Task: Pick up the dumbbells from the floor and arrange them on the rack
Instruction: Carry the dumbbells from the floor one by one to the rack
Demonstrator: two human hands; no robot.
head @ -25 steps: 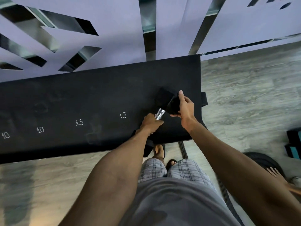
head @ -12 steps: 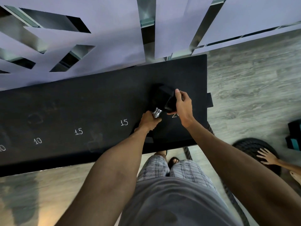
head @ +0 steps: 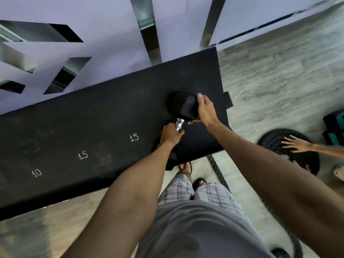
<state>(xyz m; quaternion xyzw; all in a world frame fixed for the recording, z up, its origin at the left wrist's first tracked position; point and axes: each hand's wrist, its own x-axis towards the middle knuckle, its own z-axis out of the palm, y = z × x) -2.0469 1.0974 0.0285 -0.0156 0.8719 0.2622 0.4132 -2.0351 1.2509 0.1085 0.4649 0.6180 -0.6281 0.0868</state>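
Note:
A black hex dumbbell [head: 183, 106] with a chrome handle lies on the right end of the black rack top [head: 96, 123]. My left hand [head: 170, 135] is closed around the chrome handle. My right hand [head: 205, 109] grips the far black head from the right side. The near head of the dumbbell is hidden under my left hand and forearm. White chalk numbers 10, 15 and 15 mark places along the rack's front; another mark is partly covered by my right wrist.
A white panelled wall with cut-outs [head: 70, 75] stands behind the rack. On the wooden floor to the right lies a coiled black rope [head: 301, 161], with another person's hand [head: 296, 144] on it. Teal-and-black blocks [head: 335, 127] sit at the far right.
Both hands have slid the dumbbell a little further back onto the rack. The other person's hand has come into view and settled on the coiled rope.

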